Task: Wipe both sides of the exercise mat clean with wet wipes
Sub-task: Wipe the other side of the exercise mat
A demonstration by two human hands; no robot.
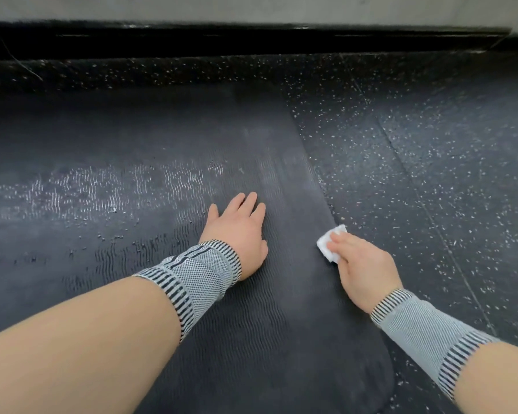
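A dark ribbed exercise mat (162, 138) lies flat on the floor, filling the left and middle of the head view, with wet shiny streaks across its left part. My left hand (237, 228) rests flat on the mat with straight fingers. My right hand (362, 264) presses a folded white wet wipe (326, 243) onto the mat close to its right edge, fingers laid over the wipe. Both wrists wear grey striped bands.
Black rubber flooring with white speckles (431, 174) extends to the right of the mat and behind it. A black baseboard (251, 40) runs along the wall at the far side.
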